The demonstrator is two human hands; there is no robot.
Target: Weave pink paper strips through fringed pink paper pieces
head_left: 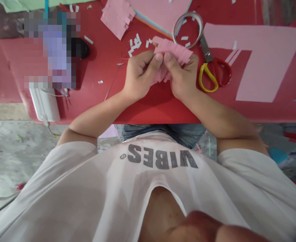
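Both my left hand and my right hand pinch a fringed strip of pink paper between thumbs and fingers, thumbs side by side on top. Its cut fringe hangs out above and below my fingers. Just right of my right hand lie scissors with yellow and red handles, their blades running under a thin metal ring. White paper scraps are scattered left of the strip, beyond my left hand. Neither hand touches the scissors or scraps.
The red table ends at its edge just before my body. A large pink sheet lies at right, with another fringed pink piece and a stack of coloured paper at the far side. A white plug adapter sits at left, beside a pixelated patch.
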